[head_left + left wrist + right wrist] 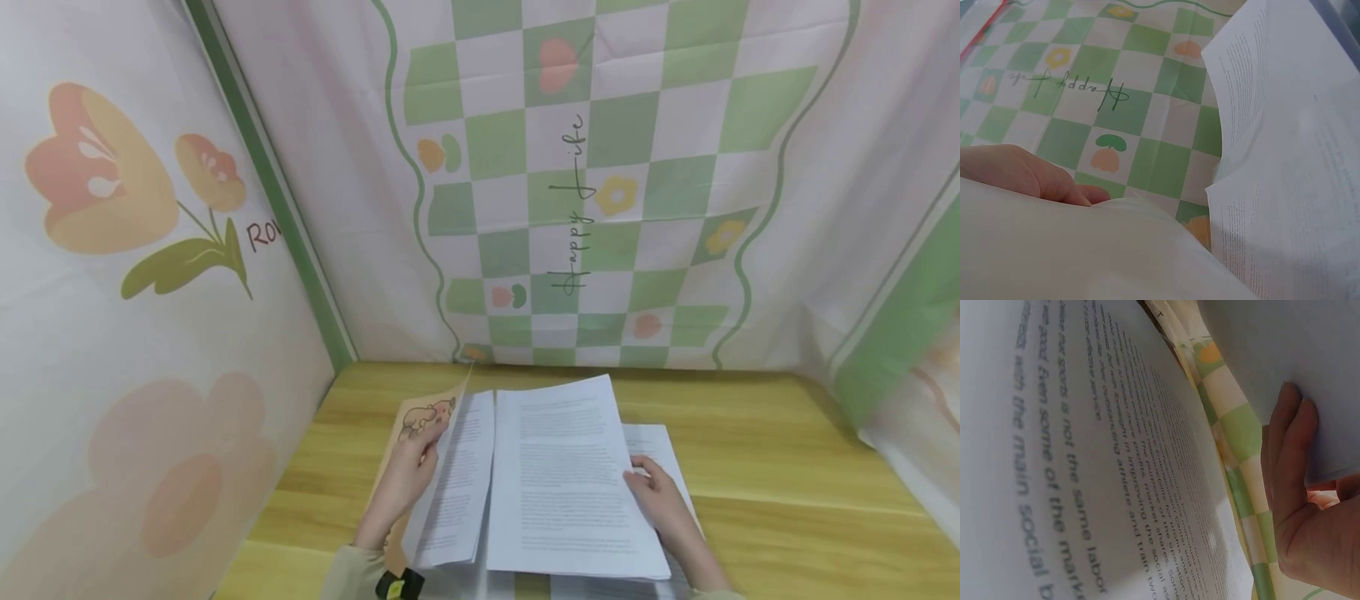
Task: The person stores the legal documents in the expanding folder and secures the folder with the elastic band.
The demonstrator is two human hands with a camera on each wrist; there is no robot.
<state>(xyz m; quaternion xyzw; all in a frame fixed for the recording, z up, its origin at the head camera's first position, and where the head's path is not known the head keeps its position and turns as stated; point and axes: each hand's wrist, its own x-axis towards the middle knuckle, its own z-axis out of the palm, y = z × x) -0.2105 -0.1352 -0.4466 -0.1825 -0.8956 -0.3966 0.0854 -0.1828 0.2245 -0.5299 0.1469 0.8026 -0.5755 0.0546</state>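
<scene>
My left hand (405, 475) grips the edge of a tan cover with a cartoon drawing (420, 414), which stands tilted up on the left. In the left wrist view, a pale sheet (1072, 250) hides much of that hand. Printed pages (459, 492) stand beside the cover, to the right of the hand. My right hand (663, 504) pinches the right edge of a stack of printed sheets (566, 467), raised in front of me. In the right wrist view, the fingers (1291, 456) lie on one face of the sheets (1260, 356), with the thumb partly hidden.
Another printed page (648, 437) lies on the wooden table (780, 467) under the raised stack, towards the right. A checkered cloth (592, 250) hangs behind the table, and a flowered cloth (97, 333) hangs along the left side. A black band (400, 585) is around the left wrist.
</scene>
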